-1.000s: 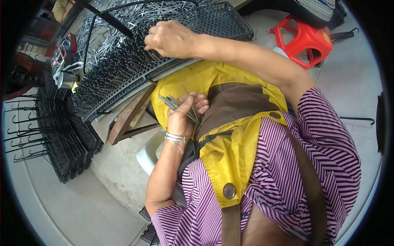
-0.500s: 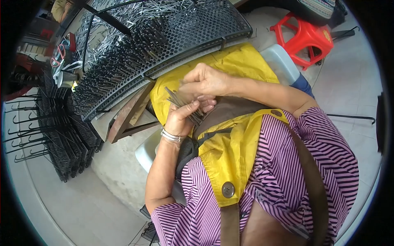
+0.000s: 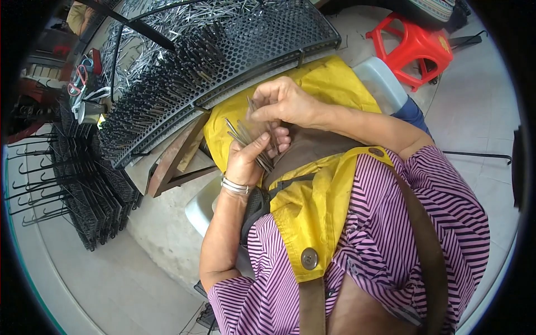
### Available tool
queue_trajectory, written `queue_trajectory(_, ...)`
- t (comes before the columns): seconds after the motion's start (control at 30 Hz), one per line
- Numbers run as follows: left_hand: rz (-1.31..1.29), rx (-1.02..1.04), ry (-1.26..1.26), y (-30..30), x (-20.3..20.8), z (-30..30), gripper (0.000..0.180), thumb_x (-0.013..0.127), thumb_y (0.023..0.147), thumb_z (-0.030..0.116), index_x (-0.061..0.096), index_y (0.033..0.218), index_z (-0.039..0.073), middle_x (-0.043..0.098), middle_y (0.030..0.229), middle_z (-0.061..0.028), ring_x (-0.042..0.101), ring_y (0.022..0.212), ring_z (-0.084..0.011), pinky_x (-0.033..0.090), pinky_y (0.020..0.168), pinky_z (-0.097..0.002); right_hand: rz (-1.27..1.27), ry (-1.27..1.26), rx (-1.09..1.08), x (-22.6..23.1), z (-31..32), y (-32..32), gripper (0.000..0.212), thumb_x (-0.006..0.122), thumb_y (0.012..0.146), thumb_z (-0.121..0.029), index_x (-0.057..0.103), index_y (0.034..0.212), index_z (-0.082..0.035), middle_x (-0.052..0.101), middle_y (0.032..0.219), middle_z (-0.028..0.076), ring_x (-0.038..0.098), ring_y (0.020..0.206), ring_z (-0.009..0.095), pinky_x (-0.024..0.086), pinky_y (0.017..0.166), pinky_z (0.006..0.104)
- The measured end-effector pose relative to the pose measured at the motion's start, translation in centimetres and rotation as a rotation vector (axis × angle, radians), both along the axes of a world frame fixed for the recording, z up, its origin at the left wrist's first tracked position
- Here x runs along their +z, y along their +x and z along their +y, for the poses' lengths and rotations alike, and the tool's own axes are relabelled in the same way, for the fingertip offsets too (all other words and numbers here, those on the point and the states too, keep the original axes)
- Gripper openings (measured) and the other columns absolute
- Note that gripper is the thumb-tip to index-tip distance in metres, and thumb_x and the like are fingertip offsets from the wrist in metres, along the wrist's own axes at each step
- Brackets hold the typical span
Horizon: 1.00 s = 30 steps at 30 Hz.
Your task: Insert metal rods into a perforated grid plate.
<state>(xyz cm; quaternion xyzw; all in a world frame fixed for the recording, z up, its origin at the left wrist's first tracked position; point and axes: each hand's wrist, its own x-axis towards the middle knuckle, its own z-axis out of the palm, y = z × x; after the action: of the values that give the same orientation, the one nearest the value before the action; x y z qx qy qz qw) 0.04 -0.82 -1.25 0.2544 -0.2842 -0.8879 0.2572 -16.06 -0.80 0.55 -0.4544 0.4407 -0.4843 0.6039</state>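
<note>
Black perforated metal rack [image 3: 268,40] spans the far side, left part packed with standing dark rods [image 3: 162,84], right part bare holes. Yellow apron [image 3: 329,77] covers the lap, near side. Left hand [image 3: 249,157] grips a bundle of grey rods [image 3: 234,132] above it; right hand [image 3: 286,105], just beside, pinches thin rod stock [image 3: 250,104], count unclear. Step looks like picking from bundle; next move likely calls for lining up with a free hole.

Rods [image 3: 162,89] stand in the left part of the rack [image 3: 268,42]; loose strips [image 3: 146,36] lie behind, stacked trays [image 3: 92,190] left, a stool [image 3: 416,50] right.
</note>
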Motion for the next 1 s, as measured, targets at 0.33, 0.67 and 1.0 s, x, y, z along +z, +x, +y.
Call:
queue_trajectory(0.33,-0.073,0.022,0.005,0.0,0.3,0.4,0.025,0.050,0.081,0.006,0.049,0.101,-0.009,0.059,0.086,-0.0192,0.060,0.075,-0.0258,0.050,0.072,-0.0346,0.122,0.081,0.181,0.4,-0.3,-0.7,0.016,0.066,0.069,-0.003,0.058,0.083,0.001,0.057,0.066,0.000,0.049,0.055,0.003,0.040,0.049,0.0177)
queue_trajectory(0.67,-0.054,0.073,0.011,0.0,0.3,0.4,0.023,0.050,0.081,0.005,0.050,0.099,-0.009,0.059,0.082,-0.0176,0.060,0.071,-0.0254,0.051,0.067,-0.0329,0.057,0.011,0.042,0.1,0.8,-0.5,0.008,0.058,0.077,-0.004,0.058,0.072,0.002,0.055,0.059,0.001,0.049,0.052,0.004,0.041,0.048,0.0191)
queue_trajectory(1.0,-0.086,0.008,-0.038,0.1,0.1,0.2,0.031,0.051,0.082,0.009,0.046,0.106,-0.009,0.057,0.093,-0.0214,0.059,0.079,-0.0287,0.050,0.072,-0.0365,0.178,-0.030,0.110,1.2,-0.9,-0.8,0.006,0.061,0.073,-0.003,0.059,0.072,0.002,0.059,0.065,0.004,0.052,0.051,0.005,0.043,0.046,0.0172)
